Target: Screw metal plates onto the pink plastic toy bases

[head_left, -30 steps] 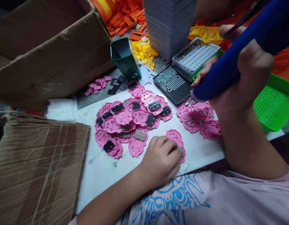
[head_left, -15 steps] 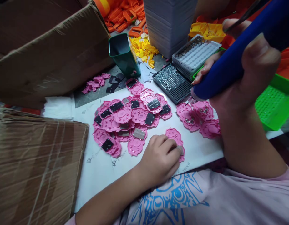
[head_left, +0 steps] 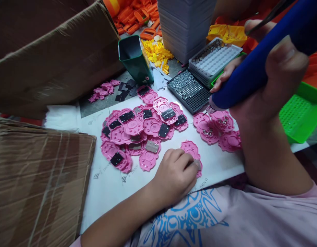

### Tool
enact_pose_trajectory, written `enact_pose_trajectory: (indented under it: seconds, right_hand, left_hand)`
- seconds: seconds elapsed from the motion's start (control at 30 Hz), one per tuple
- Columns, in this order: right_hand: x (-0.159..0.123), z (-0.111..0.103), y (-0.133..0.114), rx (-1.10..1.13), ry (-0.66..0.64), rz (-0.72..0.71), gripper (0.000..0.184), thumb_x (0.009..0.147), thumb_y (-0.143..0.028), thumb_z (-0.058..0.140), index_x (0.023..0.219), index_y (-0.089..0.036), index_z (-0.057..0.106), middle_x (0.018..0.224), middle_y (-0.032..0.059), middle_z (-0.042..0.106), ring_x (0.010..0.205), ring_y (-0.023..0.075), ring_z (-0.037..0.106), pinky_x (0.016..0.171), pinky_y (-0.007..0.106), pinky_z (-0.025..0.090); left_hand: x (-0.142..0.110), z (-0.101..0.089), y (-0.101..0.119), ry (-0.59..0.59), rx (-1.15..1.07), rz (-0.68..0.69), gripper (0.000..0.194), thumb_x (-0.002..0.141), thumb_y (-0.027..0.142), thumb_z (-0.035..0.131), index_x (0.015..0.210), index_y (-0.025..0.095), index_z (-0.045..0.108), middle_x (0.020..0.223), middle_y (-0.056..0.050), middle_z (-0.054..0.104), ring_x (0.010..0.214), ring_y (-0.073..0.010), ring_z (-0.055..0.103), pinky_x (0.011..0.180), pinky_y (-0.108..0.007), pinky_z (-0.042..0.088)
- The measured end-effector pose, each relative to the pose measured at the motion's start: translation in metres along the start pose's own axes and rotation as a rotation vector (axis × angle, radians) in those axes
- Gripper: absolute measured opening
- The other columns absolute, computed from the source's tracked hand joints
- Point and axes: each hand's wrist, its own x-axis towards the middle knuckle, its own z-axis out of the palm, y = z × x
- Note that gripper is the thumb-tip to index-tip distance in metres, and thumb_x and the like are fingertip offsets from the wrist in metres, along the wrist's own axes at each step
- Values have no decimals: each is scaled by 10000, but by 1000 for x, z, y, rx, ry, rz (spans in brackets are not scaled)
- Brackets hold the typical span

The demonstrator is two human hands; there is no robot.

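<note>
My left hand (head_left: 176, 171) rests on the white board with its fingers curled over the lower end of a pink plastic plate (head_left: 190, 150). My right hand (head_left: 279, 79) is wrapped round a blue electric screwdriver (head_left: 244, 80), held slanting with its tip down to the left. The tip is over or close to a pink plate with small metal parts (head_left: 206, 130); whether it touches cannot be made out. Left of these lies a heap of pink plates (head_left: 132, 127), many bearing black or grey rectangular covers. A black perforated tray (head_left: 191, 94) of screws lies beyond the screwdriver tip.
Cardboard boxes (head_left: 40, 178) stand along the left. Behind the heap are a dark green bin (head_left: 135, 61), yellow parts (head_left: 158, 51), a tall grey stack (head_left: 186, 27) and a pale tray (head_left: 215, 58) with metal pieces. A bright green basket (head_left: 300, 113) sits at right.
The whole view has shifted very slightly. Both hands, the screwdriver and the plates keep the same places relative to one another.
</note>
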Motion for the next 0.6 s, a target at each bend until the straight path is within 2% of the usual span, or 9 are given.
enact_pose_trajectory:
  seconds: [0.37,0.6]
  right_hand:
    - [-3,0,-4,-35,-15,2,193,802,-360,601,697,-206,554,549,-40,523,432,112,539,390,233,436]
    - [-3,0,-6,-50,-27,6,138,826,-298,548,722,-207,557,567,-57,562,440,101,542,450,250,501]
  left_hand:
    - [-1,-1,-1,-8,-5,-5,104,834,176,565,854,143,662,806,-61,634,770,-189,509,681,-347,402]
    - [0,0,-1,-1,-10,-14,104,839,173,557,845,151,658,803,-58,633,764,-181,502,677,-341,398]
